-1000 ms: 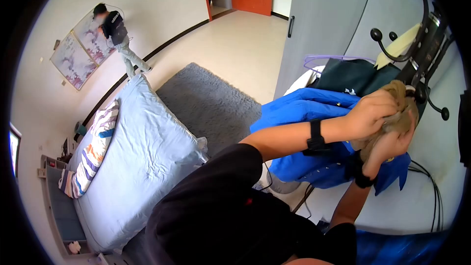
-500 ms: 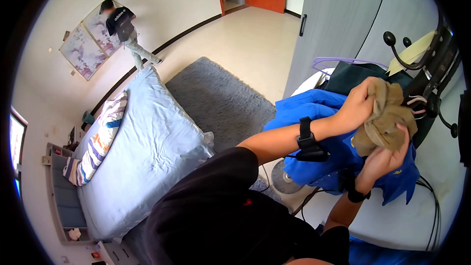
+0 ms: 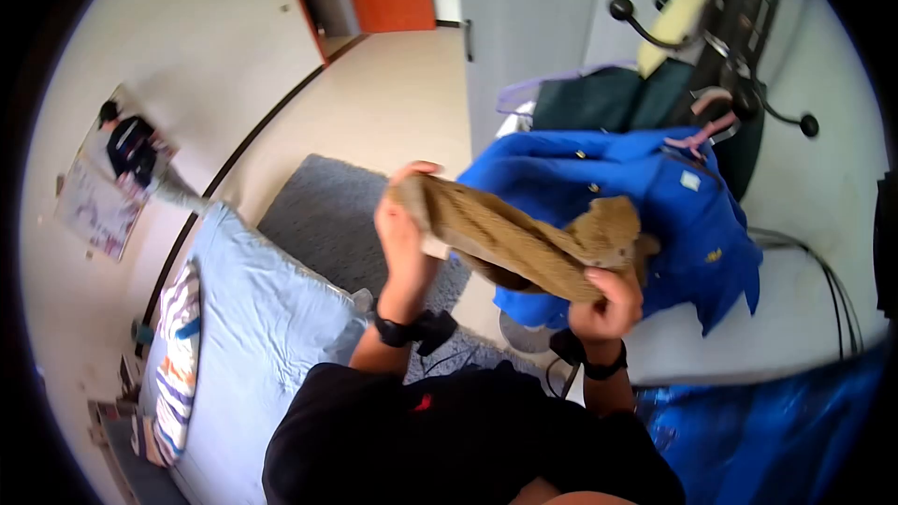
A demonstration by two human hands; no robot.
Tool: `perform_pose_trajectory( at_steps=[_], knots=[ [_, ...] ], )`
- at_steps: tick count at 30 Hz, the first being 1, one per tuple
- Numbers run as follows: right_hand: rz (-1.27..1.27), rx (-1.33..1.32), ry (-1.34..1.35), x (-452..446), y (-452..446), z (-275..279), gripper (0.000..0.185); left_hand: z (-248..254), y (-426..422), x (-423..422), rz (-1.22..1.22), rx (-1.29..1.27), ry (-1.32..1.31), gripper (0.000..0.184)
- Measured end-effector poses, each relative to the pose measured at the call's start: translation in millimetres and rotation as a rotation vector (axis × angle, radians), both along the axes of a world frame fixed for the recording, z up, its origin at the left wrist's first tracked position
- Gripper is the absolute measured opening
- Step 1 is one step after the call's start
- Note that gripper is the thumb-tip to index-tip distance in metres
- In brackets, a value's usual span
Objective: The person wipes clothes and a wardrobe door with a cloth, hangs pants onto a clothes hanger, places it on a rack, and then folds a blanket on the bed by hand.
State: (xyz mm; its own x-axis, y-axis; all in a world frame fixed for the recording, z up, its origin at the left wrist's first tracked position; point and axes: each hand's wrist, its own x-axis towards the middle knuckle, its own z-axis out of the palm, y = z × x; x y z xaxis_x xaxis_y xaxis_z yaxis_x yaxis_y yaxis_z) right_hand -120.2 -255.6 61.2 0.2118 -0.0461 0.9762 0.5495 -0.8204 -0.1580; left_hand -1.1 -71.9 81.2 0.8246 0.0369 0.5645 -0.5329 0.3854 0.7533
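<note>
A brown cloth hat-like item (image 3: 505,229) is stretched between my two hands in front of my chest. My left hand (image 3: 405,229) grips its left end, with a pale patch showing beside the fingers. The lower right part is pinched by my right hand (image 3: 606,306), thumb on top. A floppy brown piece stands up beyond that thumb. Behind the cloth, a blue garment (image 3: 673,224) hangs on a black coat rack (image 3: 739,37), with a pink strap at its top.
Dark green cloth (image 3: 608,98) hangs by the grey wardrobe (image 3: 524,28). At the left are a bed (image 3: 253,327), a striped pillow (image 3: 178,365) and a grey rug (image 3: 327,215). Another person (image 3: 136,150) stands by the far wall. Cables (image 3: 823,281) run down at right.
The brown cloth has come away from the rack toward the left and is spread out between my hands. My left hand has moved left. The view has turned right.
</note>
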Motion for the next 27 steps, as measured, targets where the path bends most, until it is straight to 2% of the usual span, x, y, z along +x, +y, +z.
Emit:
perform_pose_trajectory(
  at_steps=[1, 2, 4, 5, 6, 8, 9, 11, 13, 14, 15, 17, 20, 27],
  knots=[
    [0.03, -0.056, 0.0, -0.3, 4.0, 13.2, 0.016, 3.7, 5.5, -0.4, 0.033, 0.02, 0.075, 0.021],
    [0.035, -0.056, 0.003, 0.8, 3.2, 16.0, 0.019, 7.9, 9.2, -1.7, 0.049, 0.087, 0.021, 0.025],
    [-0.012, 0.089, 0.063, 4.5, -1.3, 6.3, 0.028, 14.9, 9.1, 0.6, 0.106, 0.23, -0.105, 0.03],
    [0.068, 0.176, 0.111, 9.8, -4.7, 5.2, 0.034, 18.1, 7.1, 3.8, 0.147, 0.297, -0.174, 0.032],
    [-0.003, 0.174, 0.045, 15.8, -5.7, 10.1, 0.038, 23.6, 1.4, 3.1, 0.135, 0.352, -0.215, 0.035],
    [-0.098, 0.174, -0.025, 19.3, -7.1, 23.2, 0.041, 30.2, -12.8, 8.5, 0.053, 0.505, -0.442, 0.045],
    [-0.117, 0.212, -0.067, 17.8, -8.2, 27.6, 0.042, 34.7, -26.8, 4.8, 0.117, 0.612, -0.549, 0.049],
    [-0.159, 0.25, -0.119, 20.3, -19.8, 31.3, 0.042, 48.3, -57.5, -5.9, 0.019, 0.616, -0.629, 0.049],
    [-0.279, 0.297, 0.045, 22.7, -36.4, 33.1, 0.031, 53.5, -86.2, -3.3, -0.063, 0.617, -0.695, 0.047],
    [-0.528, 0.139, 0.16, 24.9, -38.4, 50.1, 0.03, 49.8, -103.7, 3.5, -0.073, 0.636, -0.718, 0.041],
    [-0.556, 0.11, 0.201, 38.2, -47.3, 48.6, 0.036, 44.3, -116.6, 2.7, -0.117, 0.664, -0.62, 0.035],
    [-0.547, 0.07, 0.212, 44.2, -42.6, 25.5, 0.032, 27.0, -128.2, 7.8, 0.036, 0.688, -0.737, 0.032],
    [-0.397, 0.106, 0.138, 39.3, -42.5, -4.7, 0.029, 4.4, -131.7, 8.7, 0.001, 0.665, -0.706, 0.031],
    [-0.252, 0.305, 0.278, 11.4, -37.0, -15.6, 0.027, -16.1, -128.8, -2.4, -0.011, 0.554, -0.665, 0.031]
  ],
)
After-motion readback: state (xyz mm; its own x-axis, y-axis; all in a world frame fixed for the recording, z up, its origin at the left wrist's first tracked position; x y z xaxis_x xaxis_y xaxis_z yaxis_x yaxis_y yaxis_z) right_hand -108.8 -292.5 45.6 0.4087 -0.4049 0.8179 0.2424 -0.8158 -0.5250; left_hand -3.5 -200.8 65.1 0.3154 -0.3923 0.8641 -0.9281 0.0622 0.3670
